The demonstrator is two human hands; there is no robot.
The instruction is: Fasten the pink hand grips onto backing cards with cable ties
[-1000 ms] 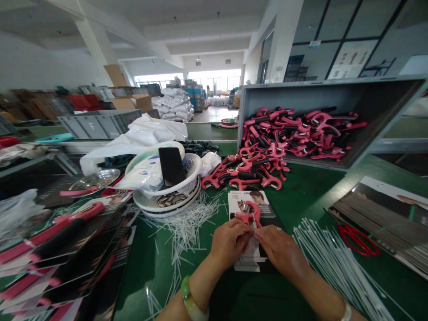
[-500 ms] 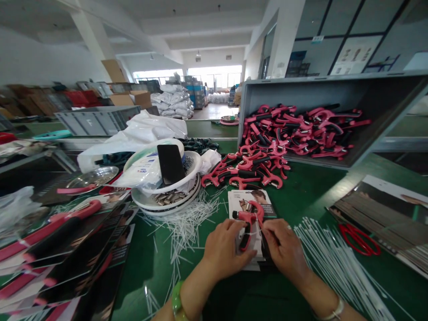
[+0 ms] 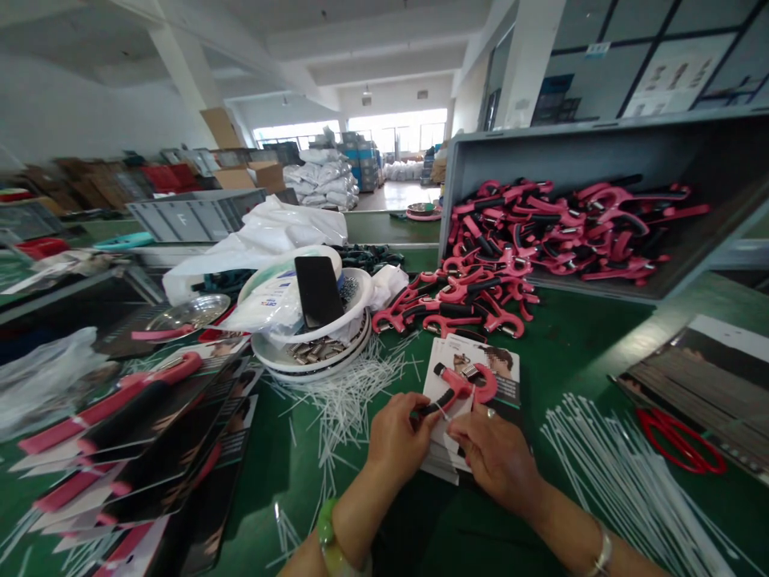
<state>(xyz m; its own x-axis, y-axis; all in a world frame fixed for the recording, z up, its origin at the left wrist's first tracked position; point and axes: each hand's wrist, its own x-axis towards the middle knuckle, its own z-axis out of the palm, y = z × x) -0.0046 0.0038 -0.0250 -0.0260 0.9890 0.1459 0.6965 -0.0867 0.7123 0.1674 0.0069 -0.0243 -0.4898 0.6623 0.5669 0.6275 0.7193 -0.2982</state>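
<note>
A pink-and-black hand tool (image 3: 465,385), with a hooked head and a ribbed metal piece, lies on the top card of a stack of printed cards (image 3: 505,385). My left hand (image 3: 397,437) is closed at the tool's black grip, its thumb and fingertips pinched together there. From the right, my right hand (image 3: 496,449) pinches a thin white cable tie (image 3: 473,397) that crosses the tool near its head. My fingers hide part of the tie and the lower handles.
Loose cable ties (image 3: 625,481) and red-handled scissors (image 3: 678,441) lie right. Behind, similar tools spill from a tipped grey crate (image 3: 673,292). Bowls (image 3: 270,365) hold metal pieces and a phone (image 3: 318,290). Tools tied onto cards (image 3: 144,433) are piled left; more cards (image 3: 702,385) sit far right.
The tool and card stack now lie more tilted, the tool's head pointing right. My right hand has shifted inward, closer to my left, and pinches the tie below the head.
</note>
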